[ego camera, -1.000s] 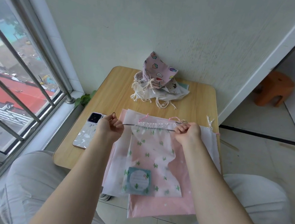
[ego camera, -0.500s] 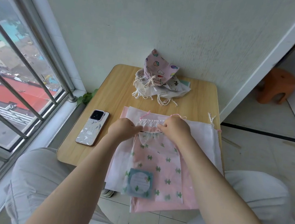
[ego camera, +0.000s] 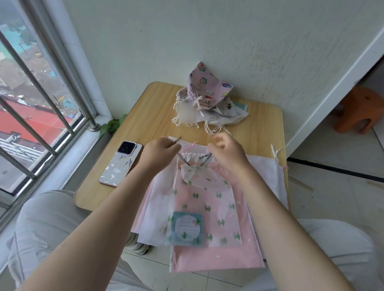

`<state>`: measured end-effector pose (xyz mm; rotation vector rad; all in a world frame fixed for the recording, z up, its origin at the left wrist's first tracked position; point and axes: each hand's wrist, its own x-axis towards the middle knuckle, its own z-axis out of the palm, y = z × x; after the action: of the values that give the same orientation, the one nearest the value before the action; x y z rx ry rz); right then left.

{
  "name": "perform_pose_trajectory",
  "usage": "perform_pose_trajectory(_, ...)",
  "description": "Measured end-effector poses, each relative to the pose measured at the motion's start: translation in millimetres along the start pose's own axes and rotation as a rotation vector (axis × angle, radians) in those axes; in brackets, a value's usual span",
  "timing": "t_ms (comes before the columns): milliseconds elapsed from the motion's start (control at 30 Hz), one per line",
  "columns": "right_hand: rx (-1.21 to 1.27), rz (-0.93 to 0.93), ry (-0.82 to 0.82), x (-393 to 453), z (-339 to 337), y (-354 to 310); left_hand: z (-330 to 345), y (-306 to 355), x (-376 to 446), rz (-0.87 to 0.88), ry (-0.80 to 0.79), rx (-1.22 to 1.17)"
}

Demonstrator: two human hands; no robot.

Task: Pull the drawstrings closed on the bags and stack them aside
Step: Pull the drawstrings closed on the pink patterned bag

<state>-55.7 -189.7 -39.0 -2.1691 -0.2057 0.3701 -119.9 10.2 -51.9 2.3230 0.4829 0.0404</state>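
Note:
A translucent pink cactus-print bag (ego camera: 205, 201) lies on top of flat pink and white bags (ego camera: 218, 260) at the table's near edge. Its mouth is gathered into a tight bunch just below my hands. My left hand (ego camera: 160, 153) pinches one grey drawstring (ego camera: 182, 158) up and to the left. My right hand (ego camera: 229, 153), blurred, has curled fingers on the other grey string, which runs up and to the right. At the back of the table, against the wall, sits a heap of closed cloth bags (ego camera: 203, 100) with cream cords.
A phone (ego camera: 122, 162) lies face down on the left of the wooden table (ego camera: 157, 112). Window bars (ego camera: 36, 101) run along the left, and a small plant (ego camera: 112, 125) sits by the sill. An orange stool (ego camera: 359, 110) stands on the floor at right. My knees flank the table.
The bag's mouth, stretched flat between my spread hands a second ago, is now cinched shut. My hands came together over it and have lifted slightly with the strings.

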Motion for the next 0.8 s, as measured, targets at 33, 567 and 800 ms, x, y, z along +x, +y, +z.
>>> perform_pose_trajectory(33,0.081,-0.05,0.031,-1.3,1.0,-7.4,0.7,5.9,-2.7,0.049,0.036,-0.106)
perform_pose_trajectory(567,-0.196,0.098,-0.157,-8.7,30.0,13.3,38.1,32.5,-25.0,-0.101,-0.168,-0.074)
perform_pose_trajectory(800,-0.058,0.04,-0.11,-11.9,32.1,13.5,38.3,36.8,-26.5,-0.305,-0.098,-0.469)
